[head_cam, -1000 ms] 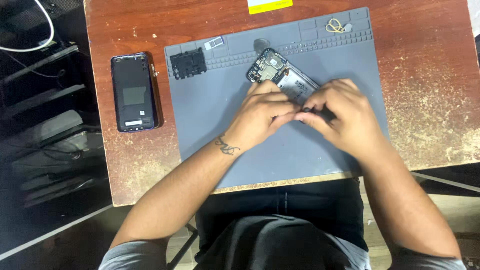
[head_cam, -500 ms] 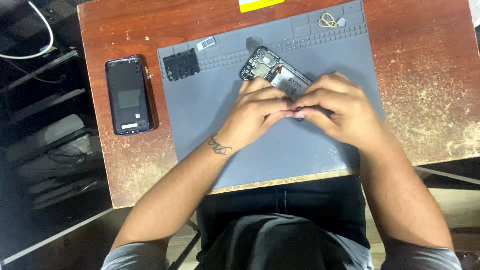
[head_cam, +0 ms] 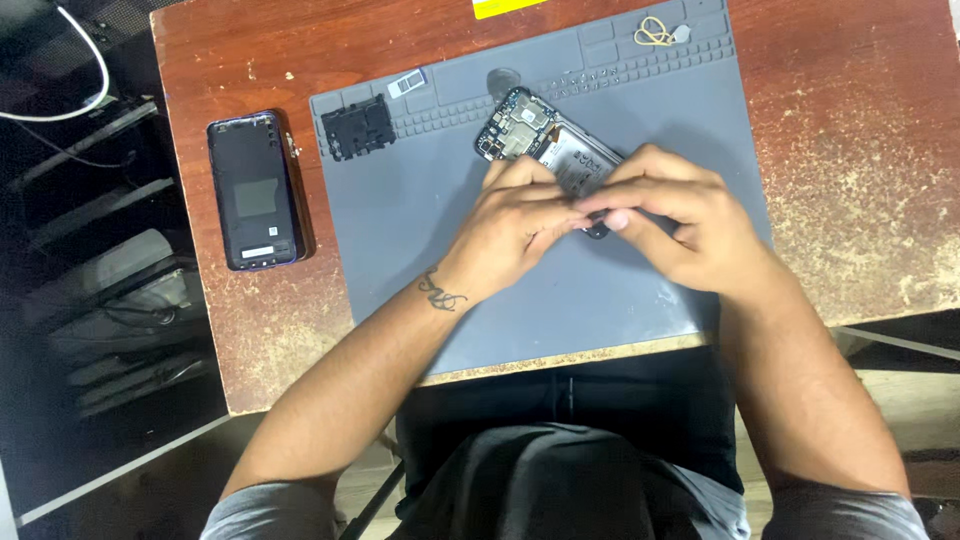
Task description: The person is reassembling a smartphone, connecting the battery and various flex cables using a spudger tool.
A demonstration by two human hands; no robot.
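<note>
An opened smartphone, its back removed so that the circuit board and battery are exposed, is laid slantwise on the grey repair mat, presumably so that loose parts are kept from sliding on the worn wooden worktop. The lower end of the phone is covered by both hands, which are brought together over it. The left hand is curled, with its fingertips pinched at the phone's lower edge; the right hand is arched over from the other side, with thumb and forefinger pressed to the same spot. Each grip is closed on the phone, though what small part is pinched between the fingertips cannot be told. Both forearms are angled inward from the mat's near edge, wrists raised slightly. A black cover plate is set at the mat's upper left corner, and a small yellow band at its upper right. A second dark phone is laid face up just left of the mat.
</note>
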